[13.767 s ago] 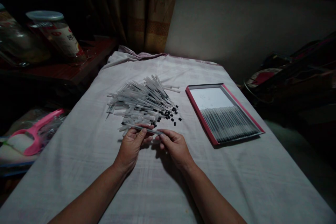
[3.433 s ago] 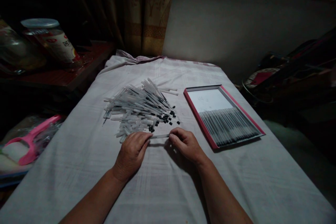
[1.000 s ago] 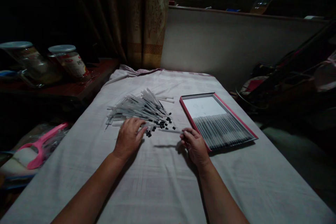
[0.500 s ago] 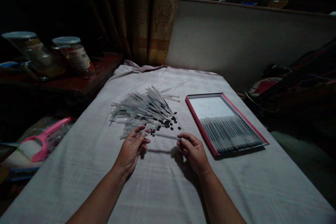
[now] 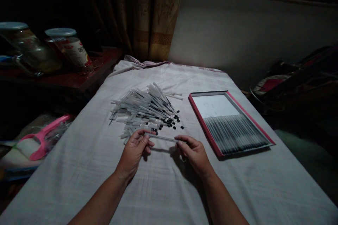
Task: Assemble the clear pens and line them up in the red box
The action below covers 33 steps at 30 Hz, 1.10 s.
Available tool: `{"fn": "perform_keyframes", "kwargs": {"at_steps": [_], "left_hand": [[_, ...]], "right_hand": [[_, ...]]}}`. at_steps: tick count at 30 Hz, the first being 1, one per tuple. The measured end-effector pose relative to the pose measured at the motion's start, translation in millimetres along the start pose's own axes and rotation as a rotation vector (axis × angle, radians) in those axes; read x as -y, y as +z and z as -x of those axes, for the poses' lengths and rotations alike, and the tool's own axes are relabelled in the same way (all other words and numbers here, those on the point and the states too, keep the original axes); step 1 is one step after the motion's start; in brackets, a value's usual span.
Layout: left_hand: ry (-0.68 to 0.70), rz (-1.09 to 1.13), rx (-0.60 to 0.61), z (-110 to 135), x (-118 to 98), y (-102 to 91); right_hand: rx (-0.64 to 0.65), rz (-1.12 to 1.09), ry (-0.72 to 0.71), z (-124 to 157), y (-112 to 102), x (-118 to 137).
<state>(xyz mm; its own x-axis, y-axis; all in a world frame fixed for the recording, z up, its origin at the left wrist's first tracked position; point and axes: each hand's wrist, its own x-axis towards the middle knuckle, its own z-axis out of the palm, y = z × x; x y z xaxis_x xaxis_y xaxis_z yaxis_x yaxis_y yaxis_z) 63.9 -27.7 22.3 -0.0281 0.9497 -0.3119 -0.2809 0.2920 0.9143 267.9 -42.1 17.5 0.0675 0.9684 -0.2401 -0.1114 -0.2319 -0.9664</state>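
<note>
A clear-barrelled pen (image 5: 164,138) is held level between my two hands, just above the cloth. My left hand (image 5: 133,152) pinches its left end between thumb and fingers. At the other end, my right hand (image 5: 194,153) grips it with thumb and forefinger, covering the tip there. Beyond the hands lies a loose pile of clear pen parts (image 5: 139,103), some with dark refills inside. Several small black caps (image 5: 171,123) are scattered along the pile's near right side. Right of my right hand sits a shallow red-edged box (image 5: 206,132) holding a row of pens (image 5: 235,133).
A pale checked cloth (image 5: 163,190) covers the table. To the left, a dark red side table (image 5: 87,77) bears a lidded jar (image 5: 70,49) and a glass jug (image 5: 39,59). A pink-handled object (image 5: 43,139) lies lower left. A curtain (image 5: 155,17) hangs behind.
My left hand has closed onto the left end of the pen, where a pale piece stuck out from its fingers before. The hands are slightly nearer each other, and the view has shifted a little.
</note>
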Motion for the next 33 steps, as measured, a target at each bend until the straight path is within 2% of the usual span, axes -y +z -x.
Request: {"fn": "perform_keyframes", "kwargs": {"at_steps": [6, 13, 21, 27, 30, 32, 33], "left_hand": [[0.052, -0.1, -0.009, 0.5, 5.9, 2.3], [0.08, -0.102, -0.071, 1.4, 7.7, 5.0], [0.046, -0.123, -0.051, 1.1, 5.8, 4.5], [0.022, -0.112, -0.04, 0.1, 5.2, 7.7], [0.032, -0.094, 0.0, -0.5, 3.4, 7.7], [0.047, -0.06, 0.012, -1.5, 2.1, 5.8], [0.05, -0.049, 0.015, -2.1, 1.8, 4.5]], "right_hand": [[0.123, 0.223, -0.174, -0.6, -0.7, -4.3], [0.161, 0.396, -0.335, 0.0, 3.3, -8.5], [0.163, 0.482, -0.444, 0.3, 2.5, -11.7], [0.168, 0.547, -0.435, 1.8, 7.2, -4.6], [0.063, 0.574, -0.484, -0.3, -3.4, 9.2], [-0.136, 0.552, -0.54, -4.4, -25.8, 19.3], [-0.277, 0.541, -0.56, -7.0, -42.3, 23.6]]}}
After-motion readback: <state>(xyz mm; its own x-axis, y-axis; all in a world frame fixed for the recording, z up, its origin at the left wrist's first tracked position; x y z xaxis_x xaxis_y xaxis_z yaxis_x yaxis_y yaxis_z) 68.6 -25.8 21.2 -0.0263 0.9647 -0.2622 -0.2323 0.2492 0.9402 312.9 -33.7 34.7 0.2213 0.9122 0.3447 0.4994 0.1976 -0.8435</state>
